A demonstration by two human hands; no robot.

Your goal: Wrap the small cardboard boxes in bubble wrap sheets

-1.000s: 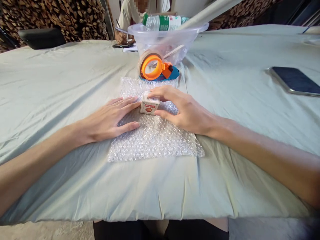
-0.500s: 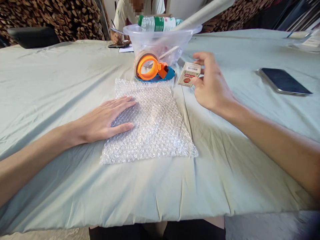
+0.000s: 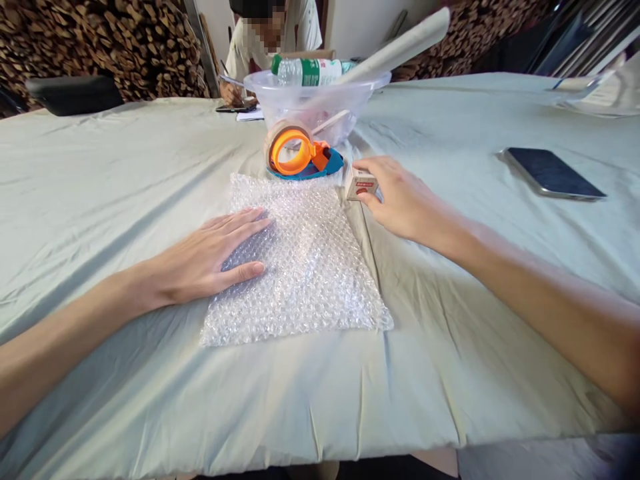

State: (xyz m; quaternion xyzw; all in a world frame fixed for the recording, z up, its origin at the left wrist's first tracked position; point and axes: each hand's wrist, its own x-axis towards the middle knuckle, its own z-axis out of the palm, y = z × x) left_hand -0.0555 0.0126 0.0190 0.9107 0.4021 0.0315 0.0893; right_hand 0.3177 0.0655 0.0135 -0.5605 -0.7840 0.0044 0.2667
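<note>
A sheet of clear bubble wrap [image 3: 305, 280] lies flat on the cloth-covered table. My left hand [image 3: 215, 257] rests on its left part, palm down with the fingers stretched out. My right hand [image 3: 400, 197] grips a small cardboard box [image 3: 359, 185] with a red label between thumb and fingers, just right of the wrap's far right corner. Whether the box touches the table I cannot tell. Close beyond the wrap stands a tape dispenser [image 3: 320, 159], orange and blue, with a roll of tape on it.
Behind the dispenser is a clear plastic basin [image 3: 270, 100] holding a green-labelled bottle [image 3: 310, 72] and a long white roll [image 3: 400, 47]. A smartphone [image 3: 553, 173] lies to the right, a black case [image 3: 75, 95] far left. Across the table a person [image 3: 245, 50] holds a pen.
My right hand has brought the small box down and leftward, from above the table to beside the bubble wrap's corner. My left hand stays on the wrap. The view has tilted up slightly.
</note>
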